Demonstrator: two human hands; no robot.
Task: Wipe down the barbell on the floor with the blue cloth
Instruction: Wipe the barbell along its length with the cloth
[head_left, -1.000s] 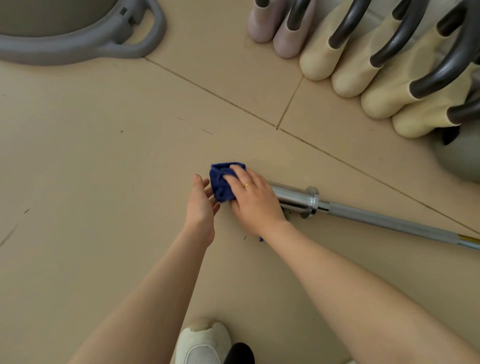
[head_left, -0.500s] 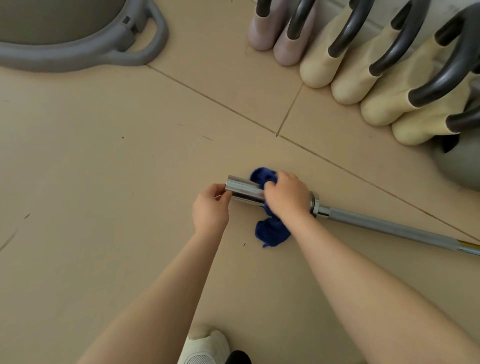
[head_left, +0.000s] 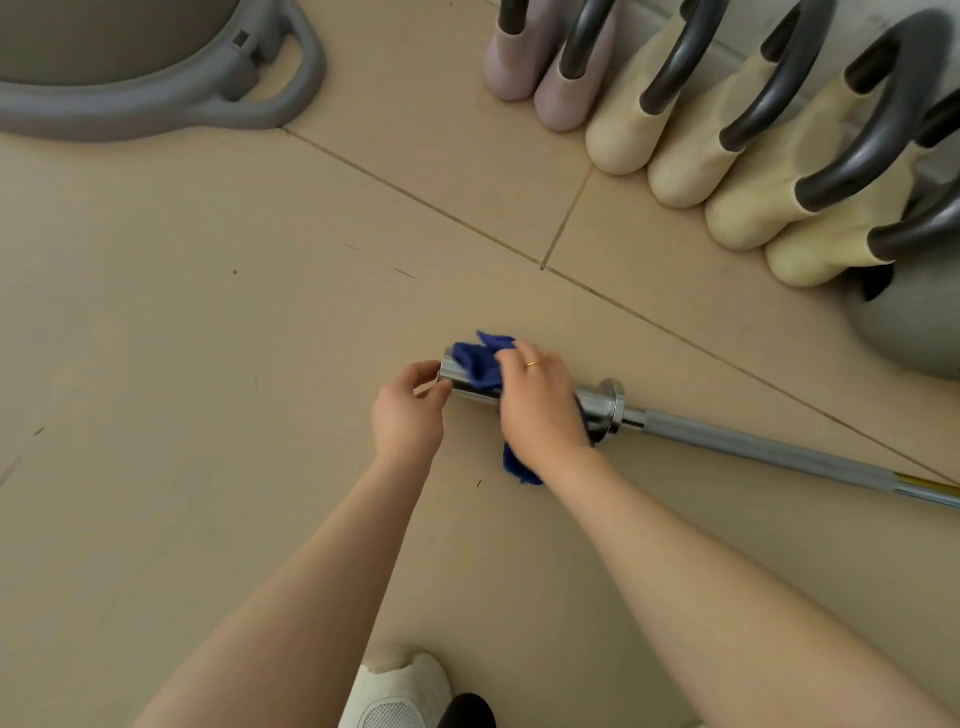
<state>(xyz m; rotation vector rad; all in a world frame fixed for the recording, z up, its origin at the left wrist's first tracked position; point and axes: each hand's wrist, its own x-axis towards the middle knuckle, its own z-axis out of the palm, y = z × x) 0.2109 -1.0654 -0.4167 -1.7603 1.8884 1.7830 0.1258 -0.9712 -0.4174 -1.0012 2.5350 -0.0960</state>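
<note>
We see the barbell (head_left: 727, 439) lying on the tan floor (head_left: 182, 364), its chrome sleeve end toward the left hand (head_left: 408, 410) and its shaft running off past the collar to the far edge of the view. Our left hand pinches the sleeve's very tip between thumb and curled fingers. Beside it on the sleeve, the right hand (head_left: 540, 405) presses the blue cloth (head_left: 480, 364) over the bar, fingers curled around cloth and sleeve together; a tail of cloth hangs below the bar at the wrist. Beyond the barbell stands a row of kettlebells (head_left: 675, 130), and a white shoe (head_left: 400, 691) sits on our near side.
</note>
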